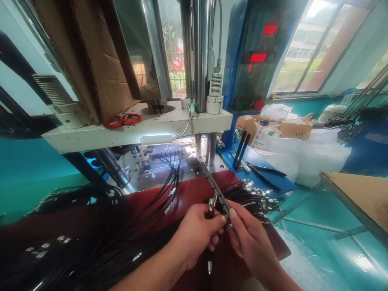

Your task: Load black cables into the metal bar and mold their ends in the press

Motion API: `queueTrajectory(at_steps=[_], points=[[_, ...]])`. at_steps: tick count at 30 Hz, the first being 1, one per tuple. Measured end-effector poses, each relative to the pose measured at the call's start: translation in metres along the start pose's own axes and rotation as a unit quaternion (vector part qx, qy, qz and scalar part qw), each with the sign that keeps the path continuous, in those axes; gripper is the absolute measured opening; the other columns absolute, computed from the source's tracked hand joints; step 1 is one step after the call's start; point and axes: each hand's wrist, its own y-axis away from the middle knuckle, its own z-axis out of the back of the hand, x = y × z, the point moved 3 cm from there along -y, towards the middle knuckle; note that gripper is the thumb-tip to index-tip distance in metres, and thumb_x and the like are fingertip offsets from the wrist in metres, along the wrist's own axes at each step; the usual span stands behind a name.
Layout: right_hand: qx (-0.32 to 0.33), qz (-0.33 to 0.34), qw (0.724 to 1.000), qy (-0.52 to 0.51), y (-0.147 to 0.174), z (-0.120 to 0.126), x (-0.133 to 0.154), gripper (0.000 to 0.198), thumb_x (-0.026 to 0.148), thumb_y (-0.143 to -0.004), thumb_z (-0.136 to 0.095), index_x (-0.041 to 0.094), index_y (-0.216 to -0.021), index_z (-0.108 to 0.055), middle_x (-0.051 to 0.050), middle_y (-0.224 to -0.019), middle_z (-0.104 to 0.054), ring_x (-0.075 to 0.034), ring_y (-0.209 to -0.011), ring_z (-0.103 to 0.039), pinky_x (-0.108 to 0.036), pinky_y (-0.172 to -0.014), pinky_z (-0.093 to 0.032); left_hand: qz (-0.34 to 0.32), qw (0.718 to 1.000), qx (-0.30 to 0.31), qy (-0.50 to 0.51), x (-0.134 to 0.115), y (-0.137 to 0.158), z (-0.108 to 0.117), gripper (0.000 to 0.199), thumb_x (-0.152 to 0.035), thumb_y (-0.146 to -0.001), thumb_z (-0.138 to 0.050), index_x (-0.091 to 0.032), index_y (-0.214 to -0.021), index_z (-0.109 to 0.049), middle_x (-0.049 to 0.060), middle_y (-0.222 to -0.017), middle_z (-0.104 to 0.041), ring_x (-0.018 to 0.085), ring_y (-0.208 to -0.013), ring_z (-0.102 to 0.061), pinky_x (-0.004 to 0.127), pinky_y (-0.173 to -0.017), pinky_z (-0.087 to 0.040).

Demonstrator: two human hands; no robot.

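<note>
Low in the middle, my left hand [201, 226] is closed around a few black cables whose bare metal connector ends [212, 202] stick up past the fingers. My right hand [250, 232] pinches the near end of a long, narrow dark metal bar [214, 184] with slots along it. The bar slants away toward the press bed. My left thumb touches or nearly touches the bar beside the right fingertips. Beyond the hands, several black cables [173, 178] run from a lit mold plate [163, 155] on the press bed down over a red-brown board [145, 202].
A white press plate [133, 131] with red-handled scissors [123, 120] hangs over the bed. Black cable bundles [253, 198] lie right, with more at left. Pliers [263, 171] rest on a blue surface [273, 182]. Farther right are plastic bags [318, 153] and a control box [253, 52].
</note>
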Motion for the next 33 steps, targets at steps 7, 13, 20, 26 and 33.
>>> queueTrajectory(at_steps=[7,13,20,26,33], points=[[0.017,-0.014,0.999,-0.043,0.002,0.005,0.007,0.050,0.051,-0.087,-0.058,0.018,-0.124,-0.060,0.009,-0.044,-0.035,-0.008,-0.038,-0.029,-0.017,-0.033,-0.026,-0.017,0.989,-0.026,0.142,-0.016,0.013,0.019,0.015,-0.020,-0.081,-0.068,-0.012,-0.093,-0.062,0.001,-0.071,-0.058,0.008,-0.060,-0.054,0.019,-0.058,-0.047],[0.003,-0.030,0.998,-0.046,0.002,0.004,0.008,0.053,0.055,-0.079,-0.065,0.018,-0.118,-0.064,0.009,-0.045,-0.036,-0.007,-0.037,-0.028,-0.017,-0.031,-0.026,0.007,0.978,-0.056,0.202,-0.012,0.015,0.023,0.017,-0.015,-0.083,-0.062,-0.012,-0.100,-0.061,0.002,-0.076,-0.059,0.009,-0.060,-0.056,0.021,-0.058,-0.049],[-0.011,-0.036,0.999,-0.036,0.002,0.004,0.007,0.054,0.056,-0.079,-0.065,0.019,-0.118,-0.064,0.008,-0.044,-0.037,-0.007,-0.036,-0.028,-0.018,-0.031,-0.026,-0.018,0.985,-0.061,0.161,-0.013,0.015,0.019,0.009,-0.020,-0.083,-0.061,-0.017,-0.088,-0.053,-0.004,-0.067,-0.053,0.005,-0.043,-0.041,0.017,-0.038,-0.032],[0.011,-0.038,0.999,-0.026,0.002,0.004,0.007,0.051,0.052,-0.086,-0.059,0.018,-0.124,-0.060,0.008,-0.044,-0.037,-0.007,-0.039,-0.029,-0.016,-0.033,-0.025,-0.003,0.989,-0.047,0.139,-0.011,0.017,0.018,0.021,-0.024,-0.082,-0.063,-0.018,-0.100,-0.056,-0.007,-0.061,-0.048,0.003,-0.038,-0.033,0.015,-0.033,-0.021],[0.031,-0.008,0.999,-0.006,0.001,0.004,0.006,0.049,0.049,-0.091,-0.053,0.016,-0.127,-0.057,0.009,-0.044,-0.037,-0.006,-0.038,-0.027,-0.016,-0.031,-0.027,-0.005,0.991,-0.062,0.121,-0.009,0.013,0.016,0.031,-0.045,-0.082,-0.062,-0.018,-0.098,-0.058,-0.008,-0.059,-0.049,0.002,-0.032,-0.030,0.014,-0.029,-0.019]])
